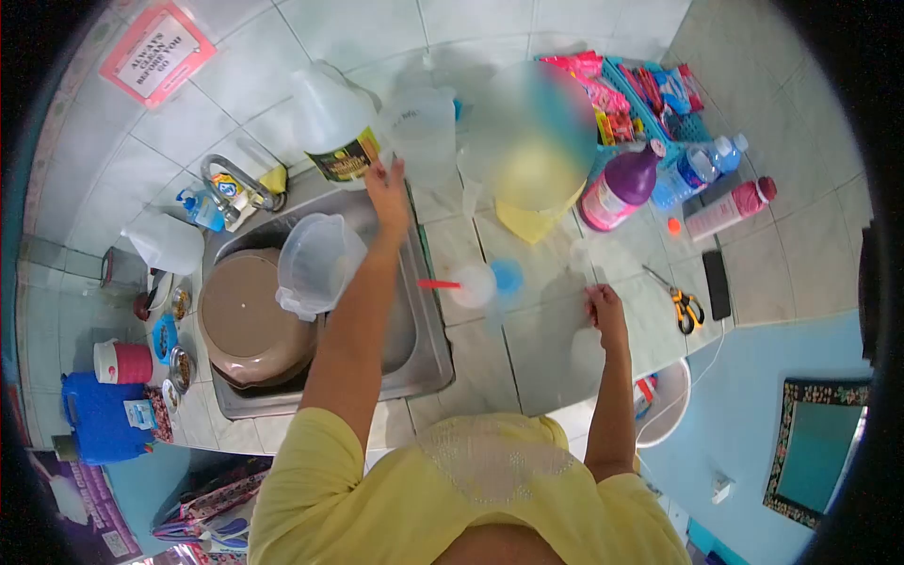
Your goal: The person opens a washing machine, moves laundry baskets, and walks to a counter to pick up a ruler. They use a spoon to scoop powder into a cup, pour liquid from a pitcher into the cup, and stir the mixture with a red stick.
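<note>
My left hand (386, 196) reaches over the sink's right edge, fingers stretched out and apart at the lower corner of a large white jug (330, 122) with a black and yellow label. Right beside those fingers stands a translucent pitcher (424, 137). Above the tiled counter, my right hand (605, 311) has its fingers curled together; what they hold, if anything, I cannot make out. Between the hands lie a small white cup (474, 285), a red-handled utensil (439, 283) and a blue round lid (507, 277). Behind them is a yellow container (537, 212), partly hidden by a blur.
A metal sink (435, 353) holds a brown basin (254, 315) and a clear pitcher (322, 264). On the right are a purple bottle (620, 188), a pink-capped bottle (730, 209), pliers (687, 309) and a phone (716, 285). Blue baskets (650, 118) with packets stand behind.
</note>
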The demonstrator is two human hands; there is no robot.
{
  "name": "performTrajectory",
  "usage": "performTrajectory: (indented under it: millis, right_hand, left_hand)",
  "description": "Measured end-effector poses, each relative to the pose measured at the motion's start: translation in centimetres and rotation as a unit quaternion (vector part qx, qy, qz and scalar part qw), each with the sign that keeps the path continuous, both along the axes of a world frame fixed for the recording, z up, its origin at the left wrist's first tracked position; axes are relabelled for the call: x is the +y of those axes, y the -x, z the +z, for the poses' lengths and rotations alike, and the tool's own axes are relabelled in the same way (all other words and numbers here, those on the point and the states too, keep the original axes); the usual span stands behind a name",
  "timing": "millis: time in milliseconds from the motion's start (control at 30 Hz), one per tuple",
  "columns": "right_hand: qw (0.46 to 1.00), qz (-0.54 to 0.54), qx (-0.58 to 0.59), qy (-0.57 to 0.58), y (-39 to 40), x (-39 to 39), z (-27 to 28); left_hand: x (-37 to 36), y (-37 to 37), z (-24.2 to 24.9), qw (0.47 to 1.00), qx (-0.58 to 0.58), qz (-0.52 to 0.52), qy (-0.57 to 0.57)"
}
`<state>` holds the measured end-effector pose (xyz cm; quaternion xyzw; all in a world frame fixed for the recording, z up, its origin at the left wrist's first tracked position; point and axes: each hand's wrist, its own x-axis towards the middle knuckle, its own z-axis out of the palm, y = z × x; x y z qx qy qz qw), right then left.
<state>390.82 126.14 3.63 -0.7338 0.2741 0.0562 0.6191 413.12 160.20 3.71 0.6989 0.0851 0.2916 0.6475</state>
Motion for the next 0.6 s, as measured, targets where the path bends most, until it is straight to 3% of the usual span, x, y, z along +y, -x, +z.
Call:
performTrajectory:
  millis: [100,233,300,533,600]
  right_hand:
    - [0.996,-0.027,0.032,-0.077,0.6,0.2,0.3]
    - [0.985,-0.038,0.010,-0.167,1.6,0.9,0.7]
    - [0.982,-0.045,-0.001,-0.181,1.8,1.2,0.7]
    - [0.986,-0.051,-0.024,-0.157,2.5,1.7,1.8]
    - [0.986,-0.054,-0.030,-0.154,2.8,1.7,2.2]
  left_hand:
    - [0.5,1.4,3.1,0.996,0.042,-0.081,0.005]
    - [1.6,0.8,2.3,0.992,0.080,-0.088,0.035]
    - [1.3,1.6,4.1,0.975,0.098,-0.191,0.055]
    - [-0.4,1.7,3.2,0.965,0.039,-0.207,0.153]
    - [-1.0,2.2,2.8,0.964,0.009,-0.160,0.215]
